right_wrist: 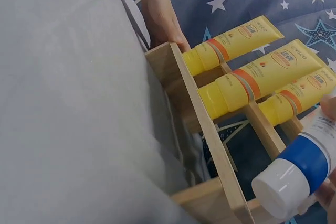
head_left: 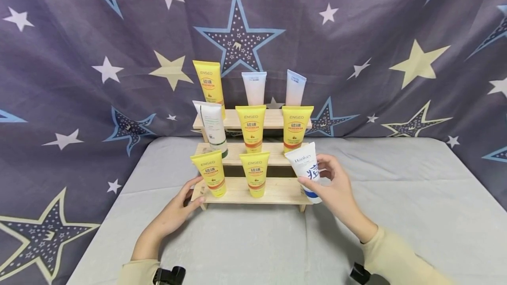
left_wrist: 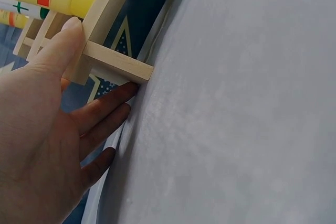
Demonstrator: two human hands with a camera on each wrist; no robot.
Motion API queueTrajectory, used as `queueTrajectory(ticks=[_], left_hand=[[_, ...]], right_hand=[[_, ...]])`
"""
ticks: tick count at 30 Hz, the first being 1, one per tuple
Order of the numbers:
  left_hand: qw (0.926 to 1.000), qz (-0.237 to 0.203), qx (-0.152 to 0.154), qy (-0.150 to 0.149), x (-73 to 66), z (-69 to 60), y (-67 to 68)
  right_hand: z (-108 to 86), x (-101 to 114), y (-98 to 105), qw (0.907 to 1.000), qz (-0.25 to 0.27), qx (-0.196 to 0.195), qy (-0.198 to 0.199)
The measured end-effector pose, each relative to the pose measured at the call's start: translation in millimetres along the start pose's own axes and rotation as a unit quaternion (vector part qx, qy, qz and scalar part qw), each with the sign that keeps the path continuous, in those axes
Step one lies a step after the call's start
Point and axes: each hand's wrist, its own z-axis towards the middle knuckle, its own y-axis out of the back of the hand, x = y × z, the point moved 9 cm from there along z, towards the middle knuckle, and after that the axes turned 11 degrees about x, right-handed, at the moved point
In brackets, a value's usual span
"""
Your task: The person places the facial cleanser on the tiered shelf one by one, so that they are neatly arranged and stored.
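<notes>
A three-tier wooden stand (head_left: 283,190) holds upright squeeze tubes. My left hand (head_left: 176,212) grips the left end of its bottom tier, thumb at the front edge; in the left wrist view the other fingers (left_wrist: 97,137) extend below. My right hand (head_left: 336,188) holds a white squeeze tube (head_left: 304,166) with blue print between thumb and fingers, at the bottom tier's right end. Its white cap (right_wrist: 281,188) and blue band show in the right wrist view; whether the cap touches the wood I cannot tell. Two yellow tubes (head_left: 255,175) stand on the same tier.
On the middle tier are a white-and-green tube (head_left: 211,126) and two yellow tubes (head_left: 252,129). The top tier bears a yellow tube (head_left: 210,83) and two pale blue-pink tubes (head_left: 255,88). Grey cloth (head_left: 237,245) lies beneath; a star-patterned curtain (head_left: 301,3) hangs behind.
</notes>
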Motion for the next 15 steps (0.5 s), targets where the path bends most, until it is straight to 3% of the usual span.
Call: queueTrajectory(ticks=[7, 15], left_hand=[[1.0, 0.0, -0.001, 0.0, -0.1, -1.1, 0.1], [1.0, 0.0, -0.001, -0.001, -3.3, -2.4, 0.0]], right_hand=[[7.6, -5, -11, 0.9985, 0.045, -0.006, -0.032], [8.8, -10, -18, 0.9973, 0.049, -0.009, -0.054]])
